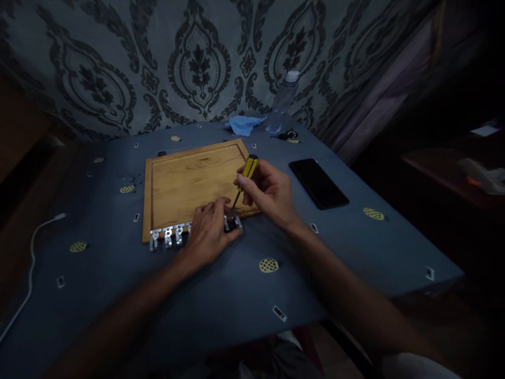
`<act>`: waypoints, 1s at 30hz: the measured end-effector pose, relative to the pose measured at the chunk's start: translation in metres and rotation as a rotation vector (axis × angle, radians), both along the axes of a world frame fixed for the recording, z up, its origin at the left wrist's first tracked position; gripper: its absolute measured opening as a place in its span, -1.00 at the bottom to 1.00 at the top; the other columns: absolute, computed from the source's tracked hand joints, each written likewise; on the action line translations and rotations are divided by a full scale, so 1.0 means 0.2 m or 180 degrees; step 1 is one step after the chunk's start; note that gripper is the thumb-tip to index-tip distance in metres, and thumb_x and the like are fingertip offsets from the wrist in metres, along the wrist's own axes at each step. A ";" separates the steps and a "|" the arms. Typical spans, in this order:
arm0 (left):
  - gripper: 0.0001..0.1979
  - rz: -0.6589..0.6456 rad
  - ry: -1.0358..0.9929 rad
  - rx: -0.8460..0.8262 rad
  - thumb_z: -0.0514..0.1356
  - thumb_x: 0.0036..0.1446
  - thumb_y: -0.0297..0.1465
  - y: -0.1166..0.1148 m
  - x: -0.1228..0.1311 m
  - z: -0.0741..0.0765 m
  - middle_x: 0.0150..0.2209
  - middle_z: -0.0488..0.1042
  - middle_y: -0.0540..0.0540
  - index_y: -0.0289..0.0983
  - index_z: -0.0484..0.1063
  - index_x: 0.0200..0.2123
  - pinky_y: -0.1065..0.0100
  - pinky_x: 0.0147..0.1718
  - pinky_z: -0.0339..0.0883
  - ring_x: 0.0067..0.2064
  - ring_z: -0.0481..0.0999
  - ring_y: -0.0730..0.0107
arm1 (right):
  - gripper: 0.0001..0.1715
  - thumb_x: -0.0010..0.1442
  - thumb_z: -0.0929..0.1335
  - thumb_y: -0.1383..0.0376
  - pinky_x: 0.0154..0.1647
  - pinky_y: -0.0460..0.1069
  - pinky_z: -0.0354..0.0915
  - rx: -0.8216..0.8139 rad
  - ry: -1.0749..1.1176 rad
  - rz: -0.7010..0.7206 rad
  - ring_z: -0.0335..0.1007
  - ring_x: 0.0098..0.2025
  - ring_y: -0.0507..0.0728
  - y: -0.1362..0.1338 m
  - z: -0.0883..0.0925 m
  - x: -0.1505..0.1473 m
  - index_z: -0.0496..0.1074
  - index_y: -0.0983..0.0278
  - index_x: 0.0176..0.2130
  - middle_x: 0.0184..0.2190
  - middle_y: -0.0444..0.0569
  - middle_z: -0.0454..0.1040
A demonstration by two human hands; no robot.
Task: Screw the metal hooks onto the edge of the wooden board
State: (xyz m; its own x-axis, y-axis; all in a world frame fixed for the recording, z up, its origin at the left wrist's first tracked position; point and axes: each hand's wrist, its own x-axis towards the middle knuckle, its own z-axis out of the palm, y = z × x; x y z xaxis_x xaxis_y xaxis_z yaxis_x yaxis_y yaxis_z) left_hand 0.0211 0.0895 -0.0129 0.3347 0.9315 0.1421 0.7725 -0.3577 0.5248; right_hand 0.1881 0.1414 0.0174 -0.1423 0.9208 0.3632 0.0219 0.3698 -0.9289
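A framed wooden board (189, 184) lies on the table, and a silvery metal hook rail (168, 231) with several hooks runs along its near edge. My left hand (209, 231) is over the rail, fingers on top and thumb at the near side by the right-end hook, holding it against the board. The middle of the rail is hidden under that hand. In my right hand (272, 192) is a screwdriver (250, 166) with a yellow and black handle, gripped between thumb and fingers. Its shaft slants down to the right end of the rail; the tip is hard to make out.
To the right lies a black smartphone (319, 183). Behind the board are a blue cloth (243, 125), a clear plastic bottle (282, 102) and a small black cord (287, 135). A white cable (32, 258) runs along the left side of the blue patterned tablecloth (229, 305).
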 end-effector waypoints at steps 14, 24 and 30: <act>-0.68 -0.0082 0.0240 0.0128 0.43 0.18 -0.35 0.01 0.00 0.00 -0.09 0.60 -0.07 -0.19 0.38 -0.09 0.11 0.00 0.32 0.02 0.55 0.07 | -0.47 0.24 0.44 -0.16 -0.61 -0.06 0.21 0.0252 -0.0345 -0.0233 0.24 -0.58 -0.04 0.02 -0.03 0.01 0.30 0.19 -0.36 -0.46 -0.18 0.39; -0.77 -0.0236 0.0395 0.0415 0.41 0.24 -0.29 0.00 -0.01 -0.02 -0.11 0.62 -0.11 -0.23 0.54 -0.10 0.11 -0.03 0.33 0.00 0.55 0.07 | -0.48 0.25 0.43 -0.15 -0.57 -0.04 0.18 0.0316 -0.0421 -0.0289 0.21 -0.54 -0.03 0.01 -0.03 0.02 0.30 0.19 -0.36 -0.46 -0.18 0.36; -0.79 -0.0296 0.0363 0.0545 0.43 0.22 -0.29 0.00 -0.02 -0.02 -0.11 0.67 -0.12 -0.25 0.57 -0.14 0.10 -0.03 0.32 -0.02 0.59 0.08 | -0.48 0.24 0.45 -0.14 -0.55 -0.04 0.17 0.0256 -0.0428 -0.0266 0.18 -0.53 -0.01 0.01 -0.02 0.02 0.29 0.18 -0.37 -0.51 -0.21 0.29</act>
